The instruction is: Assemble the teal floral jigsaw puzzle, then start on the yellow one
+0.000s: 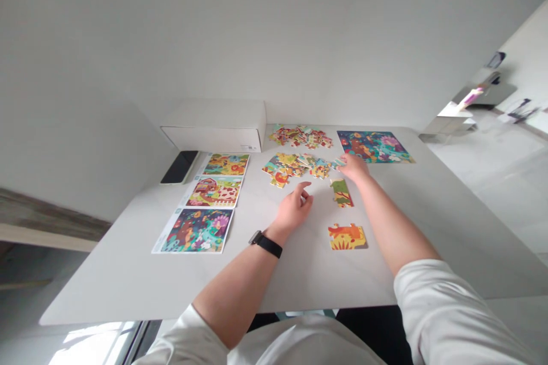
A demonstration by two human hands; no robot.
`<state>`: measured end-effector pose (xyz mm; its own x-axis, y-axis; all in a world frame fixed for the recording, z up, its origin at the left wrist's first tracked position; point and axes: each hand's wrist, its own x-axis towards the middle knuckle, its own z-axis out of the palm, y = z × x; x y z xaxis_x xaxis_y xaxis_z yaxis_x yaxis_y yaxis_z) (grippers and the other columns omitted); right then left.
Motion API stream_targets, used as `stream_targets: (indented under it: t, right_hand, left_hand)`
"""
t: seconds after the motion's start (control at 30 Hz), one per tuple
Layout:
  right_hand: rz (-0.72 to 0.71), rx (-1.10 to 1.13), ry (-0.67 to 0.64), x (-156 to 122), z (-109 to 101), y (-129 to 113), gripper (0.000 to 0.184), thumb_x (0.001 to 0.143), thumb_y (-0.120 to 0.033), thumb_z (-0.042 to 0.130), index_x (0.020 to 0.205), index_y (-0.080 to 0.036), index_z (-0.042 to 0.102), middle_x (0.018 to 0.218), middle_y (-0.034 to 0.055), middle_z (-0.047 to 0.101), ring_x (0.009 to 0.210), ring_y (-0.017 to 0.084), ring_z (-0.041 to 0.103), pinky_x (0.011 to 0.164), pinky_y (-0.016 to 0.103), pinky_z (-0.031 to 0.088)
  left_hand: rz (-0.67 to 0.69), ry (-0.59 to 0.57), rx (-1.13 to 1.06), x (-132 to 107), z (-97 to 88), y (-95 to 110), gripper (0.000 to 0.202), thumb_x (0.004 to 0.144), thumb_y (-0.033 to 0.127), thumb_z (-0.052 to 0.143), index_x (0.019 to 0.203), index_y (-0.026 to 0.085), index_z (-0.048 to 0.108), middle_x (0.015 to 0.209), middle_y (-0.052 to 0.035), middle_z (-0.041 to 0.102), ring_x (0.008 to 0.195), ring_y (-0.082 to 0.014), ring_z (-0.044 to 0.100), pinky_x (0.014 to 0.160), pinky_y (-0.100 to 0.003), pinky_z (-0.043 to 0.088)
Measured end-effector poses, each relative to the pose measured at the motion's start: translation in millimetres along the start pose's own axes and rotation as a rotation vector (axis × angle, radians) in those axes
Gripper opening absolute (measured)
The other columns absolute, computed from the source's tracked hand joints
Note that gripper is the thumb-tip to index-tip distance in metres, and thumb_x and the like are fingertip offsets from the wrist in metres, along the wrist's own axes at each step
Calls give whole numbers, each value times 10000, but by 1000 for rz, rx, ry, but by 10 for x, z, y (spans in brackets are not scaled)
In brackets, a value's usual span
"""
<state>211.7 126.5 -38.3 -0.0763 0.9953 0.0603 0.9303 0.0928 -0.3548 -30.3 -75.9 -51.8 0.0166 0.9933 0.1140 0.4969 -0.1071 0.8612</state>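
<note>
My right hand (356,169) pinches a light blue puzzle piece (336,163) at the right edge of a loose pile of puzzle pieces (291,164). My left hand (295,205) hovers just in front of that pile, index finger stretched out and the others loosely curled, with nothing visible in it. Below my right hand lies a green puzzle section (341,193) with a red and brown corner. Nearer to me is a yellow and orange joined section (346,236). A second heap of pieces (302,136), mostly red and green, lies farther back.
On the left lies a reference sheet (229,222) with three printed pictures. A black phone (180,167) is beside it, in front of a white box (214,138) against the wall. A finished-looking dark blue puzzle picture (377,146) lies at the back right of the white table (274,279).
</note>
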Motion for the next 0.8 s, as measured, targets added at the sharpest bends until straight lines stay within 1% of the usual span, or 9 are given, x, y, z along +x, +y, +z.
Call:
stream_targets:
  t: [0.1,0.17,0.23,0.37,0.47,0.53,0.63,0.73,0.8]
  right_hand:
    - [3,50,32,-19,30,63,452,797,-280,884,1232,-226,776,1238,125,815,1188,315,747,1045,413,573]
    - [-2,87,94,-36,41,94,514,743,-280,918,1234,-231,772,1250,127,795,1219,323,722,1074,428,566]
    - [-7,165,161,-42,24,127,499,707,-272,924,1183,-238,780,1222,123,783,1181,317,724,1055,443,581]
    - [71,541,180,-38,-165,236,242,733,-290,863,946,-225,770,916,60,783,852,245,753,800,392,629]
    - [68,857,212,-124,-415,316,221,747,-327,857,909,-214,759,895,54,803,774,199,745,707,320,602]
    - [31,966,210,-264,-567,322,259,748,-356,875,938,-212,774,973,69,829,811,190,759,711,297,603]
    - [1,962,117,-563,-678,231,330,734,-412,919,960,-202,801,965,82,836,811,199,764,689,292,608]
    - [-24,912,10,-882,-620,65,403,708,-463,947,977,-192,820,909,84,833,743,198,742,646,297,599]
    - [-67,933,-18,-1067,-508,-43,438,713,-515,936,996,-199,824,953,90,843,766,204,744,662,304,600]
  left_hand:
    - [-1,-7,-2,0,-2,1,450,981,258,609,1430,271,606,990,2,766,654,-118,636,667,-276,450]
    - [-6,-7,-7,3,-3,-2,455,979,257,611,1433,278,605,989,3,766,647,-117,636,666,-274,453]
    - [-8,1,-5,9,-5,-7,456,975,260,618,1431,283,611,983,5,765,642,-116,636,668,-272,460]
    - [13,7,1,20,-17,-4,448,971,258,615,1419,258,618,977,-2,763,658,-119,632,684,-274,470]
    - [18,-8,-11,34,-29,2,436,969,256,604,1404,238,621,973,-9,760,659,-123,627,678,-276,466]
    - [15,-9,-17,50,-34,-1,423,964,265,610,1385,236,634,957,-10,755,648,-124,621,670,-276,465]
    - [21,-8,-40,82,-36,-24,394,970,313,616,1352,229,659,932,-9,747,627,-124,600,670,-278,471]
    - [43,-18,-62,103,-33,-45,358,996,414,598,1270,213,708,912,-20,742,633,-133,584,672,-286,479]
    - [69,0,-67,96,-28,-39,366,987,482,616,1199,212,742,952,-37,756,684,-145,605,701,-293,501]
